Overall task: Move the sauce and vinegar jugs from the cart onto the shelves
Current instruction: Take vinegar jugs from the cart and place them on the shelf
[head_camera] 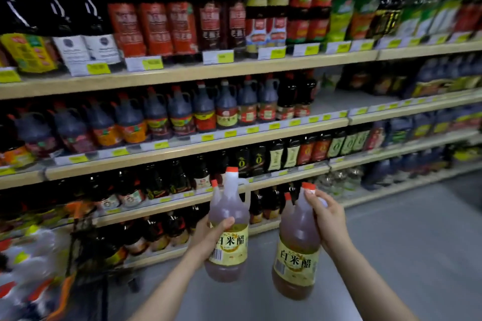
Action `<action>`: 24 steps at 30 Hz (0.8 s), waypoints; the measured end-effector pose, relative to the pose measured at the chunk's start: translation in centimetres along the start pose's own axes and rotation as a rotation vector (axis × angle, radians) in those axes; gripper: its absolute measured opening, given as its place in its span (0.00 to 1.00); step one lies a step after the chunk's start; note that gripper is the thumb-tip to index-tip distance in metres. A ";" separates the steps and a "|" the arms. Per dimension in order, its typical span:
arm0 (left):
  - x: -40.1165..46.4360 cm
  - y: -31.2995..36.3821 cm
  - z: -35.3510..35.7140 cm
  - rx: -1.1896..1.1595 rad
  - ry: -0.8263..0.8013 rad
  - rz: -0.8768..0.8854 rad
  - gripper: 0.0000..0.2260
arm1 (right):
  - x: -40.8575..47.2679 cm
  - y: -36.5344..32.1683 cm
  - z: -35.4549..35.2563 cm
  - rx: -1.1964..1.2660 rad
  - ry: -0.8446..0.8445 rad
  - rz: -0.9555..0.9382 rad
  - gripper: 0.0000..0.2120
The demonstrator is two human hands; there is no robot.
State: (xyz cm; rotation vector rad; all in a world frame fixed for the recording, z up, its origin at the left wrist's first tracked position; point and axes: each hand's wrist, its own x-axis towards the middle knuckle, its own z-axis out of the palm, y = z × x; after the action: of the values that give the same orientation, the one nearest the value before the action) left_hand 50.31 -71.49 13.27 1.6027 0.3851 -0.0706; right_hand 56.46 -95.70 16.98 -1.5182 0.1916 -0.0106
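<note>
I hold two amber vinegar jugs with orange caps and yellow labels in front of the shelves. My left hand (208, 236) grips the left jug (229, 219) around its body, thumb across the label. My right hand (327, 219) clasps the right jug (297, 250) at its neck and handle. Both jugs hang upright in the air, apart from each other. The cart (86, 263) with several clear, orange-capped jugs (23, 268) stands at the lower left.
Long wooden-edged shelves (198, 147) run across the view, packed with dark sauce and vinegar bottles. A bare gap (331, 104) shows on the middle shelf at right. Clear bottles (339, 180) stand low at right. Grey floor (404, 255) lies below.
</note>
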 end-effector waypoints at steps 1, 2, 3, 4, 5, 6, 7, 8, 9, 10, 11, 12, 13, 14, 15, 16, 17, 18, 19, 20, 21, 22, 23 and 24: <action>0.8 0.3 1.4 -0.007 -0.023 -0.013 0.37 | 1.0 0.0 -1.2 0.008 0.013 -0.007 0.16; 1.6 0.6 2.7 -0.006 -0.045 -0.017 0.37 | 2.0 0.1 -2.4 0.009 0.035 -0.003 0.19; 2.3 0.8 3.9 0.006 -0.064 -0.015 0.36 | 2.8 0.3 -3.3 0.011 0.062 0.004 0.19; 3.1 1.0 4.9 0.018 -0.081 -0.010 0.34 | 3.8 0.6 -4.4 0.013 0.082 0.007 0.16; 3.9 1.2 5.8 0.023 -0.095 -0.008 0.32 | 4.9 0.8 -5.2 0.015 0.095 0.001 0.12; 4.9 1.4 6.6 0.031 -0.110 -0.005 0.30 | 5.8 0.6 -5.8 0.017 0.106 0.000 0.11; 6.1 1.7 7.3 0.041 -0.125 0.000 0.30 | 6.9 0.5 -6.4 0.014 0.116 0.006 0.12; 7.4 1.9 8.1 0.050 -0.138 0.003 0.30 | 8.1 0.3 -6.9 0.012 0.122 0.010 0.14; 8.8 2.2 8.8 0.055 -0.148 0.007 0.31 | 9.3 0.2 -7.4 0.022 0.131 0.005 0.13; 10.4 2.5 9.6 0.054 -0.152 0.013 0.31 | 10.7 0.1 -7.8 0.027 0.145 -0.002 0.10; 12.0 2.8 10.5 0.044 -0.148 0.015 0.30 | 12.1 0.0 -8.2 0.030 0.157 -0.017 0.07; 13.5 3.2 11.4 0.027 -0.145 0.016 0.30 | 13.6 0.0 -8.7 0.026 0.166 -0.028 0.06; 15.1 3.8 12.4 0.011 -0.151 0.012 0.30 | 15.0 -0.2 -9.1 0.021 0.169 -0.035 0.06; 16.8 4.4 13.5 0.003 -0.164 0.007 0.30 | 16.6 -0.6 -9.5 0.007 0.174 -0.042 0.07; 18.4 5.0 14.5 -0.002 -0.178 0.001 0.30 | 18.1 -1.0 -9.9 -0.006 0.183 -0.045 0.07; 19.8 5.8 15.5 0.000 -0.190 0.001 0.30 | 19.6 -1.5 -10.3 -0.012 0.194 -0.042 0.06; 21.3 6.7 16.5 0.005 -0.205 0.008 0.30 | 21.1 -2.2 -10.7 -0.002 0.210 -0.048 0.05; 22.9 7.5 17.4 0.019 -0.220 0.019 0.31 | 22.5 -2.9 -11.1 0.002 0.225 -0.061 0.04; 24.4 8.2 18.4 0.029 -0.234 0.024 0.30 | 23.9 -3.3 -11.6 0.005 0.238 -0.069 0.04; 25.6 8.8 19.3 0.030 -0.244 0.027 0.29 | 25.2 -3.6 -12.1 0.008 0.240 -0.069 0.05; 26.6 9.3 20.2 0.028 -0.252 0.023 0.29 | 26.2 -3.9 -12.5 0.010 0.245 -0.070 0.05; 27.5 9.7 21.1 0.030 -0.258 0.019 0.28 | 27.0 -3.9 -13.1 0.010 0.249 -0.075 0.05; 28.3 10.1 22.0 0.036 -0.262 0.018 0.28 | 27.8 -4.1 -13.8 0.010 0.253 -0.075 0.06; 29.1 10.5 22.9 0.041 -0.267 0.023 0.28 | 28.7 -4.4 -14.4 0.002 0.260 -0.073 0.06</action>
State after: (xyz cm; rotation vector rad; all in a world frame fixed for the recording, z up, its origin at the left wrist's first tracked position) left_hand 85.00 -88.29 13.45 1.6126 0.1585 -0.2736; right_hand 83.28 -113.82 17.40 -1.5180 0.3434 -0.2678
